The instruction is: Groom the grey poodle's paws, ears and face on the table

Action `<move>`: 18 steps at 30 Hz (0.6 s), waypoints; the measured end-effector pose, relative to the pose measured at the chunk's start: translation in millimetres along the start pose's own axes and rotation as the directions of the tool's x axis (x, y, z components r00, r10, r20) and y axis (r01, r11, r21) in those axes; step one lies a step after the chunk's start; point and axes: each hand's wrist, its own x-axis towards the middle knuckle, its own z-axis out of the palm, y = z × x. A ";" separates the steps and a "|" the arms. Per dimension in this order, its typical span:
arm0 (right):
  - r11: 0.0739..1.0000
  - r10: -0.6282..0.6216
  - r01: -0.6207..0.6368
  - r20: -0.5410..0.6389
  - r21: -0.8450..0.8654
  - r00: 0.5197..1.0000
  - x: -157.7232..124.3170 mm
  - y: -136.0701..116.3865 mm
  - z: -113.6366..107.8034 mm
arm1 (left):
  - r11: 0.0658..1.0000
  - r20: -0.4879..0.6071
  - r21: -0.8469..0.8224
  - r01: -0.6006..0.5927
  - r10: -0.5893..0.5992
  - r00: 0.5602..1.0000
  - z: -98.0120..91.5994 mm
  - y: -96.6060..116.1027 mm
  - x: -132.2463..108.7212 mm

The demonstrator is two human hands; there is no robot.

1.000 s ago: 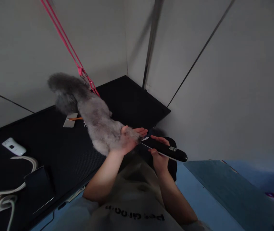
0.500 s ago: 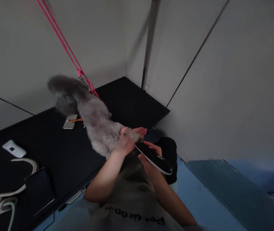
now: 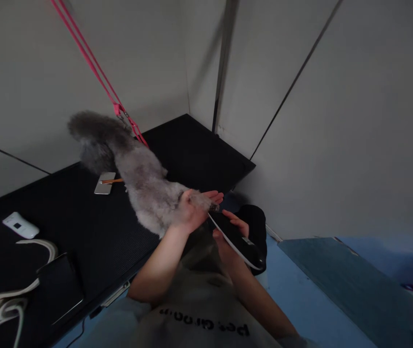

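Observation:
A grey, short-coated dog (image 3: 144, 181) stands on the black table (image 3: 188, 150), its head end toward the upper left. Its hind leg (image 3: 202, 200) is stretched back across the palm of my left hand (image 3: 194, 215), which supports it with the fingers extended beneath. My right hand (image 3: 226, 251) is wrapped round a black-and-white hair clipper (image 3: 235, 239). The clipper's front end is right at the paw; whether it touches the fur I cannot tell.
A pink leash (image 3: 94, 63) runs from the dog up to the upper left. On the table lie a flat metal piece with an orange handle (image 3: 110, 181), a white handheld device (image 3: 21, 225), a pale curved band (image 3: 47, 245) and a black flat device (image 3: 61, 285). Walls stand behind.
The clipper and my right hand have shifted slightly right and down. My left hand and the dog's leg stay almost in place.

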 end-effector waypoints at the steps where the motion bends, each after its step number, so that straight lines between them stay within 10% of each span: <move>1: 1.000 0.014 -0.013 0.016 -0.016 1.000 0.0 1.1 0.3 | 1.000 -0.008 0.000 -0.005 0.005 1.000 0.1 -0.3 0.2; 18: 0.997 0.002 0.002 0.043 -0.079 0.999 -2.3 -0.1 1.9 | 0.999 -0.014 0.030 0.024 -0.023 1.000 -4.6 -3.7 0.3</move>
